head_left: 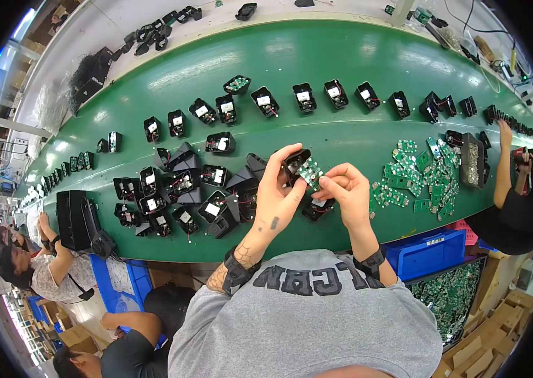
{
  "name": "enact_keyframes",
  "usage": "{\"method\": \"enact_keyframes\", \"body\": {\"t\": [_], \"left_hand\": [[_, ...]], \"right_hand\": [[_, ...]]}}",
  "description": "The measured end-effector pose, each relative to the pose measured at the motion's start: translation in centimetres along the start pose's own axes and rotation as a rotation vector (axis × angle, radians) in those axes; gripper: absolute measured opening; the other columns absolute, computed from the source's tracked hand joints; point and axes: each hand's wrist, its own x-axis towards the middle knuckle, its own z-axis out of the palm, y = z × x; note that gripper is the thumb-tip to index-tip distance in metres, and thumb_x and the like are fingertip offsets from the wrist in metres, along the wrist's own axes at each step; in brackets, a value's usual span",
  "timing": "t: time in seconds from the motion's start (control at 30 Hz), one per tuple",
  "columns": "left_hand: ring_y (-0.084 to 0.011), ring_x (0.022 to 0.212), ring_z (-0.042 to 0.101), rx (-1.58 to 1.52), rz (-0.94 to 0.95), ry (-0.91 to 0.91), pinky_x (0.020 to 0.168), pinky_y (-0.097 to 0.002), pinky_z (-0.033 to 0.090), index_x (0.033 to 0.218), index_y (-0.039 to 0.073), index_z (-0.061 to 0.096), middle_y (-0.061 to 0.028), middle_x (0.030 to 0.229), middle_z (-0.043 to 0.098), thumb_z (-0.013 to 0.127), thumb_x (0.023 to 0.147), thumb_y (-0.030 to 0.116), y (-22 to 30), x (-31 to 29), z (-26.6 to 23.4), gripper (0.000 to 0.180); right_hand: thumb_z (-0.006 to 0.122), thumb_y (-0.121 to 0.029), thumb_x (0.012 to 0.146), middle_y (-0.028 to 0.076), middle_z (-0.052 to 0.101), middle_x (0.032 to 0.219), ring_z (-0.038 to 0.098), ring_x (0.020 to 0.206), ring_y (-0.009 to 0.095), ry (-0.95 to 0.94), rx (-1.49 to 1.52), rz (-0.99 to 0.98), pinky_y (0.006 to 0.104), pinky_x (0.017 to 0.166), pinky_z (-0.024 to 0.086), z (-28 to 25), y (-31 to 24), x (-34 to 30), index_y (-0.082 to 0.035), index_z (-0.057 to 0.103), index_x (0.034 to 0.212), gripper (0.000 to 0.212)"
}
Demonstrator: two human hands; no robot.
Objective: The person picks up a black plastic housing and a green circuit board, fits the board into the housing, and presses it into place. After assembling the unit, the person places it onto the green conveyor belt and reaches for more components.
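My left hand [278,200] is wrapped around a black plastic housing [296,161], tilted above the green table. A small green circuit board [310,171] lies at the mouth of that housing. Between thumb and fingertips, my right hand [347,191] pinches the board's right edge. Just below my hands, another black housing [318,209] rests on the table, partly covered. To the left sit several more open black housings [214,175] with white parts and red wires inside. Loose green circuit boards [405,173] are heaped on the right.
A row of black housings [304,99] runs along the table's far side. A box of small metal parts [472,160] stands beyond the board heap. Blue bins [427,253] sit below the near edge. Co-workers occupy both ends; one person's arm [504,164] reaches in at right.
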Motion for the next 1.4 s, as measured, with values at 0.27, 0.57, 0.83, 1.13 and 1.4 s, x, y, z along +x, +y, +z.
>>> {"method": "enact_keyframes", "body": {"t": [0.27, 0.57, 0.83, 1.13, 1.4], "left_hand": [[-0.0159, 0.108, 0.055, -0.18, -0.174, 0.002, 0.086, -0.0302, 0.055, 0.131, 0.003, 0.043, -0.01, 0.118, 0.051, 0.059, 0.086, -0.005, 0.0, 0.1, 0.6, 0.048], [-0.0139, 0.102, 0.057, -0.132, -0.034, 0.098, 0.079, -0.0267, 0.056, 0.127, 0.002, 0.047, -0.0066, 0.117, 0.051, 0.06, 0.087, -0.005, -1.6, 0.0, 1.1, 0.042], [-0.0164, 0.097, 0.06, 0.468, 0.419, 0.054, 0.066, -0.0228, 0.053, 0.115, 0.005, 0.059, -0.0118, 0.116, 0.055, 0.064, 0.081, -0.007, -0.8, 0.1, 0.6, 0.037], [-0.0187, 0.098, 0.061, 0.603, 0.577, -0.059, 0.063, -0.0238, 0.053, 0.114, 0.007, 0.062, -0.0121, 0.116, 0.057, 0.067, 0.078, -0.007, -0.5, 0.8, 0.0, 0.039], [-0.0161, 0.095, 0.062, 0.438, 0.398, -0.012, 0.063, -0.0216, 0.053, 0.115, 0.005, 0.06, -0.0118, 0.117, 0.057, 0.064, 0.079, -0.009, -0.5, 0.5, 0.7, 0.039]], "right_hand": [[0.073, -0.001, 0.077, 0.01, 0.07, 0.096, 0.068, 0.085, 0.018, 0.098, -0.627, -0.571, 0.0272, 0.068, 0.055, 0.7, -0.4, 0.2, -0.002, 0.068, 0.096, 0.019], [0.073, 0.002, 0.072, 0.006, 0.064, 0.105, 0.055, 0.113, 0.029, 0.07, -0.936, -1.051, 0.0376, 0.092, 0.047, 0.3, 0.2, 0.2, -0.005, 0.07, 0.085, 0.015], [0.072, -0.006, 0.075, 0.009, 0.052, 0.133, 0.027, 0.14, 0.032, -0.115, -0.515, -0.347, 0.0489, 0.109, 0.03, -0.1, -1.2, 0.8, -0.004, 0.071, 0.079, 0.005], [0.071, 0.003, 0.073, 0.015, 0.054, 0.128, 0.031, 0.138, 0.033, -0.103, -0.332, -0.339, 0.0485, 0.109, 0.034, 0.0, 0.0, 0.6, 0.002, 0.07, 0.077, 0.004], [0.074, -0.001, 0.072, 0.006, 0.053, 0.126, 0.029, 0.138, 0.031, -0.051, -0.338, -0.476, 0.0506, 0.11, 0.033, -0.2, 0.3, 0.7, -0.004, 0.072, 0.078, 0.007]]}}
